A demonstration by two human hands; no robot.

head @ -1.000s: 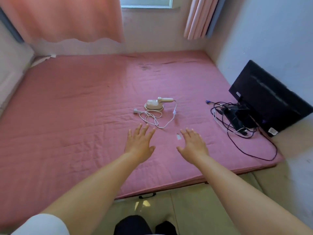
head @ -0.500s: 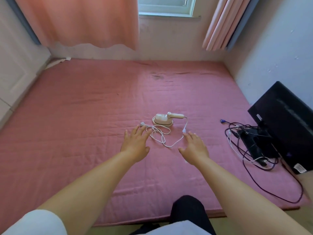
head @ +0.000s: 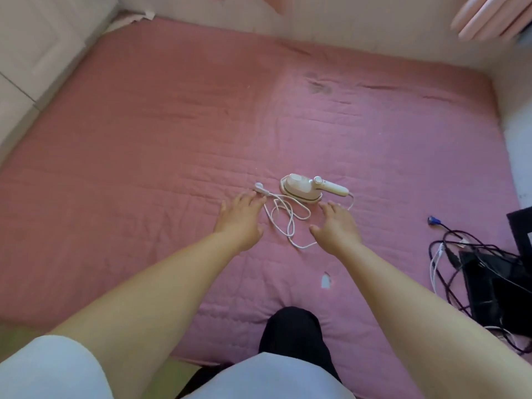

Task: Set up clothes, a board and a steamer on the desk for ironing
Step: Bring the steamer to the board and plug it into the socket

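A small white handheld steamer [head: 308,188] lies on the pink mattress [head: 172,133], handle pointing right. Its white cord [head: 285,218] is loosely coiled in front of it, with the plug [head: 260,188] at the left end. My left hand [head: 240,218] is open, palm down, its fingertips touching or just short of the plug. On the other side of the coil my right hand [head: 335,226] is spread open, fingertips just in front of the steamer's base. Neither hand holds anything. No clothes or board are in view.
A tangle of black and white cables [head: 449,254] and a black monitor [head: 498,286] lie at the mattress's right edge. My knee in dark trousers [head: 290,332] rests on the mattress's near edge. Pink curtains [head: 486,21] hang at the far wall.
I have leaned in over the mattress, one knee now on it. Both hands have moved forward to either side of the cord, close to the steamer and plug.
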